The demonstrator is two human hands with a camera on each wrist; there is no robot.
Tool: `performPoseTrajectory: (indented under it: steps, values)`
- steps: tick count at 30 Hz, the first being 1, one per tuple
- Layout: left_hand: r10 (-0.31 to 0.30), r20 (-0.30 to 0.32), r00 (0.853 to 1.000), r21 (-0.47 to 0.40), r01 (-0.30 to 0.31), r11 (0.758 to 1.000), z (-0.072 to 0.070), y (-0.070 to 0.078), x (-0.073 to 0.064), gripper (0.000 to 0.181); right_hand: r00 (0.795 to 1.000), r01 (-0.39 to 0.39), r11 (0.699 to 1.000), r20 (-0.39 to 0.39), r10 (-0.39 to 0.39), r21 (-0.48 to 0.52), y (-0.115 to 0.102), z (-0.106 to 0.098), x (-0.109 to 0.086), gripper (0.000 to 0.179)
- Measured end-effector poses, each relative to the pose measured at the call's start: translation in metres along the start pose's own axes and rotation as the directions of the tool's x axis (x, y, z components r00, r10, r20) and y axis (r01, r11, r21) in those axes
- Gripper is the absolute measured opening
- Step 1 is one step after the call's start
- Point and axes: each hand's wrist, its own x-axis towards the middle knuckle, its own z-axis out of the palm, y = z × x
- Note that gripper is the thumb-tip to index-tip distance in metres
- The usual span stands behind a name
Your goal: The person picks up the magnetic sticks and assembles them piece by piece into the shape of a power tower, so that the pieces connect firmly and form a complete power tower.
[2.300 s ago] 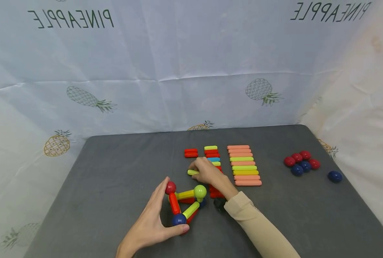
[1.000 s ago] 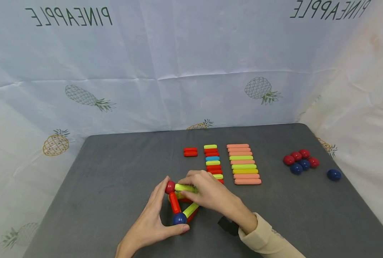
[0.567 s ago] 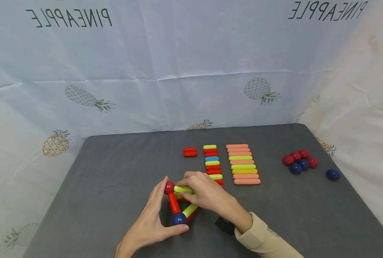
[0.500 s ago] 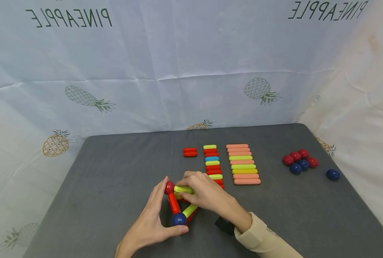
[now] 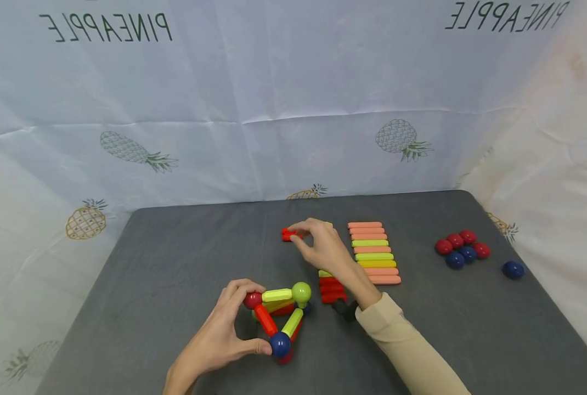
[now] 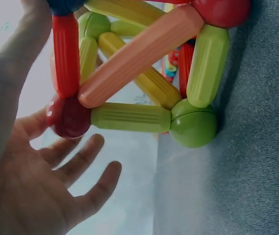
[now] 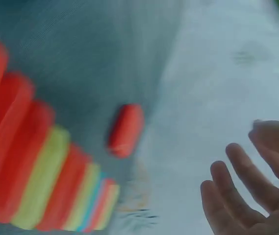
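Observation:
My left hand (image 5: 219, 334) holds a ball-and-rod model (image 5: 266, 320) low over the grey table, fingertips on its red ball (image 5: 253, 300) and thumb against its blue ball (image 5: 280, 344). A lime rod (image 5: 276, 295) along the model's top joins the red ball to a green ball (image 5: 301, 294). A long salmon rod (image 6: 141, 56) crosses one side of it in the left wrist view. Over the table's far middle, my right hand (image 5: 325, 249) has nothing in its grasp. Its thumb and index finger are apart, close over two short red rods (image 5: 287, 238).
A column of short red, lime and blue rods (image 5: 332, 288) lies partly under my right arm. Longer salmon, lime and yellow rods (image 5: 374, 256) lie in a row beside it. Red and blue balls (image 5: 455, 259) cluster at the right, with one blue ball (image 5: 513, 269) apart.
My right hand has set a lime rod between the red and green balls, let go and moved away toward the two red rods. The left hand and model have shifted slightly left.

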Motion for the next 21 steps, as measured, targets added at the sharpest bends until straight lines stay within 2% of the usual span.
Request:
performPoseTrajectory:
  steps: [5, 13, 17, 21]
  values:
    - [0.037, -0.065, 0.997, -0.017, -0.038, 0.999, 0.000, -0.002, 0.000, 0.067, 0.987, -0.046, 0.986, 0.142, 0.069, -0.161, 0.019, 0.021, 0.019, 0.030]
    - [-0.063, -0.091, 0.994, -0.019, 0.062, 0.998, -0.002, 0.001, -0.003, 0.058, 0.963, -0.049, 0.945, 0.235, 0.130, -0.324, 0.027, 0.042, 0.029, 0.038]
    - [-0.054, -0.101, 0.993, -0.022, 0.052, 0.998, -0.002, 0.000, -0.004, 0.058, 0.958, -0.058, 0.936, 0.245, 0.150, -0.348, 0.026, 0.047, 0.030, 0.041]
    - [-0.050, -0.093, 0.994, -0.031, 0.047, 0.998, -0.002, -0.001, -0.004, 0.062, 0.948, -0.082, 0.946, 0.268, 0.171, -0.312, 0.026, 0.049, 0.029, 0.034]
